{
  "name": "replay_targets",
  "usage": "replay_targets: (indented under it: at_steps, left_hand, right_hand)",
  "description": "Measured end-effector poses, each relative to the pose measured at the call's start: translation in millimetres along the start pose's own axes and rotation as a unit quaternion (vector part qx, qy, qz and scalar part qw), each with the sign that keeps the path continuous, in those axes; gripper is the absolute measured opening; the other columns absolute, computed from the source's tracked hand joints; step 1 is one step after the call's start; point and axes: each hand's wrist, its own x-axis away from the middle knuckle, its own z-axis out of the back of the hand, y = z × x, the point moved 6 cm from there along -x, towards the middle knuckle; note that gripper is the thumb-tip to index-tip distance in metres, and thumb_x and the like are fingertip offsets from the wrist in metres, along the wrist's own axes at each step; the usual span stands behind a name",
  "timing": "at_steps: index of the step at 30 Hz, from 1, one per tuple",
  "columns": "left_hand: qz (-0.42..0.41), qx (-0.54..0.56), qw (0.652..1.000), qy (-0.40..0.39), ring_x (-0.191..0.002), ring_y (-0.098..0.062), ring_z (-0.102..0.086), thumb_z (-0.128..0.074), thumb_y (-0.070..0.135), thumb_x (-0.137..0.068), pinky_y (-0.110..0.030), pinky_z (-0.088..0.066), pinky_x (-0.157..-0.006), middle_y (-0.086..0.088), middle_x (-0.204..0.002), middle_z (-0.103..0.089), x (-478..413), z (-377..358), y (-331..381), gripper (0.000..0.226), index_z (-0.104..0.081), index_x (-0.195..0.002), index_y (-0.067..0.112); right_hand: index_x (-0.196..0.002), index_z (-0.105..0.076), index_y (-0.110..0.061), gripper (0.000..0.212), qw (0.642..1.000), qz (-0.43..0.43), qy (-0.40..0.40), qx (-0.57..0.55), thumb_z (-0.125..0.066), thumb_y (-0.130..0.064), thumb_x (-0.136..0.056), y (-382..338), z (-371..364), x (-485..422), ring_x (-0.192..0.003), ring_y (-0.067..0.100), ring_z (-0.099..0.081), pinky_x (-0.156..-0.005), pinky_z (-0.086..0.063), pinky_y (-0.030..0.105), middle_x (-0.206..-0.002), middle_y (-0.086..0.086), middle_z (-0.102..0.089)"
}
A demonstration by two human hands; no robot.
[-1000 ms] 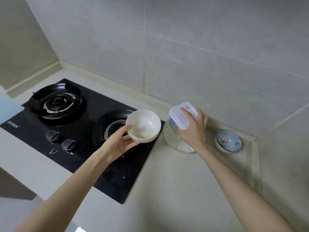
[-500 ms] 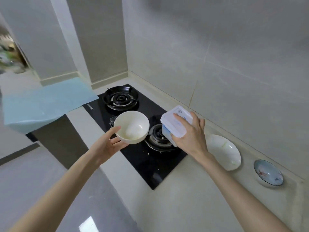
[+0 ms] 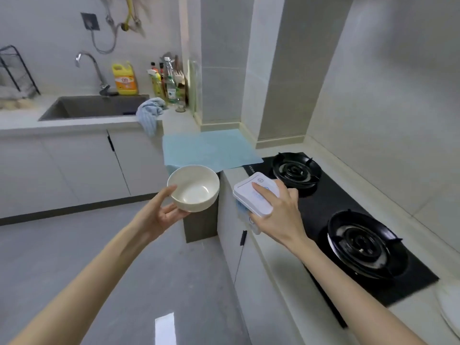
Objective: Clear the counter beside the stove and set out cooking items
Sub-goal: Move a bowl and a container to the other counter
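My left hand (image 3: 159,215) grips a cream bowl (image 3: 193,188) by its near side and holds it in the air over the floor, left of the counter edge. The bowl looks empty. My right hand (image 3: 276,215) is closed over a clear plastic container with a white lid (image 3: 254,192), held above the counter's front edge just left of the black two-burner stove (image 3: 321,207). A white plate (image 3: 450,310) lies on the counter at the far right edge of the view, partly cut off.
A light blue mat (image 3: 209,149) covers the counter left of the stove. Beyond it are a sink (image 3: 94,108) with a tap (image 3: 89,68), a yellow detergent jug (image 3: 124,78), several bottles (image 3: 164,80) and a blue cloth (image 3: 150,113). Grey floor lies at the lower left.
My view has swung left, away from the wall corner and toward the sink. Both hands carried the bowl and the container leftward, past the stove; the small blue dish has left the view.
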Motion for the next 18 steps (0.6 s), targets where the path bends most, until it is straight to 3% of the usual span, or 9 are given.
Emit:
replay_targets:
  at_steps: [3, 8, 14, 18]
  left_hand:
    - [-0.023, 0.027, 0.999, 0.025, -0.100, -0.033, -0.069, -0.071, 0.026, -0.080, -0.039, -0.059, -0.076, -0.023, -0.114, -0.066, 5, 58, 46, 0.051, -0.047, -0.123, 0.012]
    - [-0.059, 0.048, 0.995, 0.061, -0.101, -0.032, -0.068, -0.069, 0.026, -0.084, -0.038, -0.058, -0.080, -0.021, -0.114, -0.067, 19, 153, 115, 0.039, -0.053, -0.115, 0.010]
    - [-0.130, 0.063, 0.980, 0.137, -0.107, -0.030, -0.066, -0.065, 0.025, -0.088, -0.032, -0.060, -0.067, -0.020, -0.120, -0.062, 33, 256, 183, 0.033, -0.055, -0.114, 0.008]
    - [-0.178, 0.075, 0.961, 0.196, -0.109, -0.029, -0.064, -0.066, 0.024, -0.088, -0.033, -0.060, -0.069, -0.018, -0.125, -0.061, 28, 320, 220, 0.026, -0.058, -0.108, 0.009]
  right_hand:
    - [-0.131, -0.054, -0.038, 0.064, 1.000, 0.026, -0.005, -0.013, -0.072, -0.036, -0.069, -61, -42, -26, -0.098, 0.024, -0.031, -0.084, -0.034, 0.026, -0.132, -0.002, -0.043]
    - [-0.132, -0.053, -0.038, 0.065, 0.996, 0.064, -0.039, -0.046, -0.072, -0.035, -0.070, -166, -112, -68, -0.104, 0.029, -0.034, -0.086, -0.030, 0.025, -0.128, 0.000, -0.043]
    - [-0.135, -0.050, -0.039, 0.064, 0.980, 0.150, -0.102, -0.082, -0.071, -0.039, -0.074, -284, -195, -113, -0.099, 0.024, -0.030, -0.083, -0.032, 0.026, -0.129, 0.000, -0.043]
    - [-0.136, -0.048, -0.041, 0.064, 0.966, 0.196, -0.137, -0.100, -0.069, -0.043, -0.076, -351, -251, -144, -0.103, 0.026, -0.034, -0.083, -0.033, 0.026, -0.130, -0.002, -0.042]
